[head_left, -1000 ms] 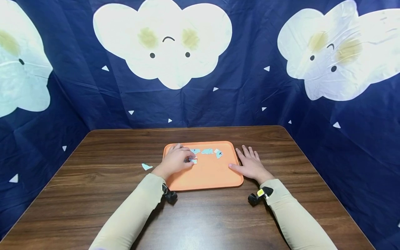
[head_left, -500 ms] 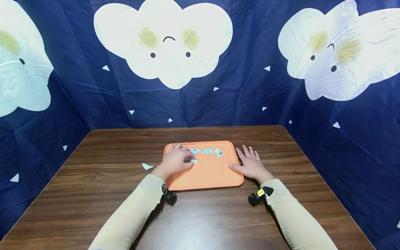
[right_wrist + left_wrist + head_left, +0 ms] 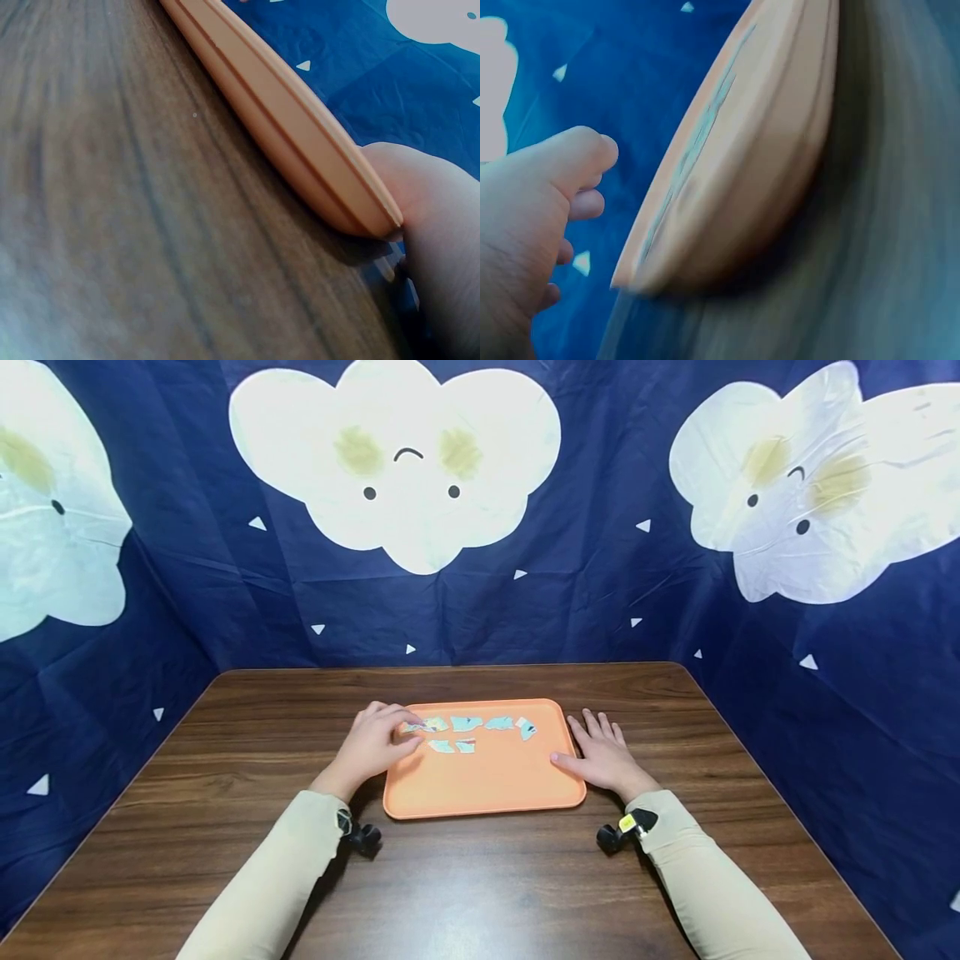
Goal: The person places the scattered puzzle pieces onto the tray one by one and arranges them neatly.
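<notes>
My left hand (image 3: 371, 747) hovers over the left end of an orange tray (image 3: 487, 781), fingers loosely bent and apart, with nothing visible between them. In the left wrist view the left hand (image 3: 536, 217) is clear of the tray wall (image 3: 780, 142). Light-blue torn paper pieces lie on the tray in two rows: several along the far side, such as one (image 3: 498, 723) near the middle, and below them two smaller ones (image 3: 441, 746). My right hand (image 3: 603, 760) lies flat by the tray's right edge, its thumb on the rim.
The tray sits on a brown wood-grain table (image 3: 480, 877). Behind the table hangs a dark blue cloth (image 3: 585, 610) with white clouds and small triangles. Each wrist wears a small black camera (image 3: 363, 839).
My left hand has moved left from above the lower row, uncovering both small pieces and more of the top row. It now hides the piece seen on the table. The right hand stays.
</notes>
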Demonstrator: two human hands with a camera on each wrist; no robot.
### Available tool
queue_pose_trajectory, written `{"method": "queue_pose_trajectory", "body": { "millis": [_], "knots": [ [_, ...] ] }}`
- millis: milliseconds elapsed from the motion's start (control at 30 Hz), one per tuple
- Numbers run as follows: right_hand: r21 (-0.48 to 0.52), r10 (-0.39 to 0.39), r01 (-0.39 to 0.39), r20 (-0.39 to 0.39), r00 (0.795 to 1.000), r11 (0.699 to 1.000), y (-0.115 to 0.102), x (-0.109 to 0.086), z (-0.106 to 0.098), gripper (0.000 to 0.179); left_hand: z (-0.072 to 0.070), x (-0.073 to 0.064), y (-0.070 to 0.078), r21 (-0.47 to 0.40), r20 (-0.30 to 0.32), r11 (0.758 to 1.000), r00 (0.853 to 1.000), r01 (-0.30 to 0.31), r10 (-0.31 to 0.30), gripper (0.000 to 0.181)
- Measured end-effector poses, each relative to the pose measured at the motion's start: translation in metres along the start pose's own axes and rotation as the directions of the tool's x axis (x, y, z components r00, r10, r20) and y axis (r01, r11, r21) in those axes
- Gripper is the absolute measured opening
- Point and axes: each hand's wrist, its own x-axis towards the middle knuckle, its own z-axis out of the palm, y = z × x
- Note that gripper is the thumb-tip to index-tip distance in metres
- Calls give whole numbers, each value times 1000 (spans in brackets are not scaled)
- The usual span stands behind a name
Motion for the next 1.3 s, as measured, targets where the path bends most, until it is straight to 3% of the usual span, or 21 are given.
{"method": "queue_pose_trajectory", "body": {
  "millis": [233, 433, 600, 900, 1133, 1300],
  "knots": [
    [7, 1, -1, -7, 1000, 1000, 0, -3, 1, 100, -26, -34, -35, -17, 18, 993, 993, 120, -120, 34],
    [-1, -9, 9, -28, 1000, 1000, -2, -3, 2, 99, -40, -61, -60, -15, 13, 992, 992, 128, -128, 38],
    [8, -20, 20, -35, 999, 1000, -3, -3, 2, 98, -47, -75, -68, 3, 51, 990, 989, 142, -142, 39],
    [0, -15, 15, -29, 999, 1000, 1, -1, 3, 99, -46, -72, -69, 83, 94, 986, 984, 144, -152, 26],
    [5, -16, 16, -39, 999, 1000, 2, -1, 1, 98, -47, -64, -62, 196, 125, 974, 982, 115, -141, 20],
    [4, -14, 14, -36, 999, 1000, 0, -2, 1, 97, -46, -61, -56, 203, 151, 971, 976, 126, -158, 15]
  ]
}}
